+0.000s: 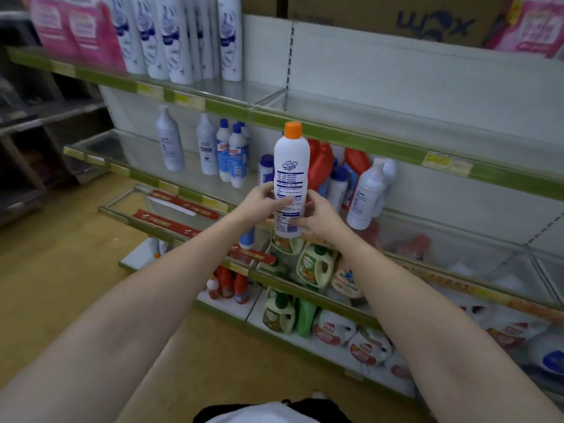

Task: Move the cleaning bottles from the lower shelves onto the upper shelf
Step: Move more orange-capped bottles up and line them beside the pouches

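From the head camera, both hands meet on one white bottle with an orange cap (291, 181), held upright in the air in front of the shelving, its printed back label turned toward the camera. The left hand (265, 203) wraps the bottle's lower half from the left, fingers curled across the label; the right hand (319, 215) closes on it from the right and a little lower, fingertips pinching near the base. Directly above the grip, the orange cap reaches up to the green front edge of the upper shelf (381, 140), whose surface behind that edge lies bare to the right. Up and to the left of the grip, on that same upper level, stands a row of tall white bottles (171, 41) next to pink packs (76, 29). Just behind the grip, on the lower shelf, are red jugs (323, 163) and, to the right of the hands, a white bottle leaning against the back panel (367, 193). Left of the grip on that shelf stand white bottles with blue caps (232, 154). Below the hands, the shelves further down carry cream and green detergent jugs (314, 264) and small red bottles (227, 283). Both forearms stretch from the bottom corners toward the bottle.
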A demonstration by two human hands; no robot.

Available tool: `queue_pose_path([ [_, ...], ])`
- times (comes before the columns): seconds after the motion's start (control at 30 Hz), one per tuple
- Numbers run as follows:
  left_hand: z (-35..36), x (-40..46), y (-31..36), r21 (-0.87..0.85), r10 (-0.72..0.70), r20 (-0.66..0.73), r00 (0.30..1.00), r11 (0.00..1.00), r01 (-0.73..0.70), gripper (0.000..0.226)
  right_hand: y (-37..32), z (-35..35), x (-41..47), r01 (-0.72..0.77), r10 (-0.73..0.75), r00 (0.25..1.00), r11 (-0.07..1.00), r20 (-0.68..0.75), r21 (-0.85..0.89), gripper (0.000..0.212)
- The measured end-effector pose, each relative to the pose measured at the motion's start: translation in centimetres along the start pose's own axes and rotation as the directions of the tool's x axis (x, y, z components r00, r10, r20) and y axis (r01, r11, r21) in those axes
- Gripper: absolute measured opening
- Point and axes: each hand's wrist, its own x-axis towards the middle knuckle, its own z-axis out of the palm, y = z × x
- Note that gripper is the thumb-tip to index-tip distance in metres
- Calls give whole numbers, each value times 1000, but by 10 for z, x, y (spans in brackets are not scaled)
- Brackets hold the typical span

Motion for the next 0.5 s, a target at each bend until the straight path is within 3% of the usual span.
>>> queue_pose_path([
  [0.23, -40, 24, 74, 77, 141, -223, 965, 989, -127, 44, -54, -9, 30, 118, -117, 992, 992, -38, 37, 50],
  [0.5, -62, 54, 142, 177, 278, -289, 916, 956, -234, 56, -106, -35, 57, 156, -131, 985, 955, -113, 254, 47],
])
